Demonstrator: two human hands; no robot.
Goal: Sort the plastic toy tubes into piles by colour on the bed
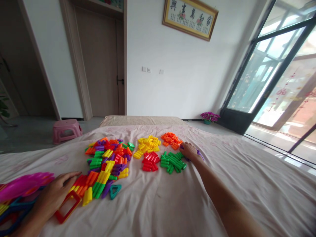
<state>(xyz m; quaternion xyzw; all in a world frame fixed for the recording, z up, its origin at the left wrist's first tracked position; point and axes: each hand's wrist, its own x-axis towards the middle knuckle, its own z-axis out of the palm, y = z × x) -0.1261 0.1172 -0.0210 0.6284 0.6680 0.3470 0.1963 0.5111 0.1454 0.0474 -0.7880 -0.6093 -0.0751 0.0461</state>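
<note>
head view, looking down across a pale pink sheet (pixel 153 204) strewn with plastic tube pieces. right of centre, the right hand (pixel 189 150) lies at full arm's reach, palm down, fingers curled together over a purple piece (pixel 199 153) whose end pokes out on the hand's right side; whether it is pinched or merely covered cannot be told. that piece lies on the sheet just right of the green group (pixel 172 161) and just below the orange group (pixel 171 139), its long axis running down and to the right, away from the fingertips. the yellow group (pixel 147 145) and red group (pixel 150 161) sit left of these, each apart from its neighbours. in the lower left, the left hand (pixel 58 192) rests flat with fingers loosely spread and pinching nothing, fingertips touching the near edge of the mixed pile (pixel 107 164), beside a red rectangular frame (pixel 67 206) and near a teal triangle (pixel 115 191). the left hand is the nearer to the unsorted pieces; the right is the nearer to the sorted groups. a pink stool (pixel 66 129) stands on the floor at middle left.
</note>
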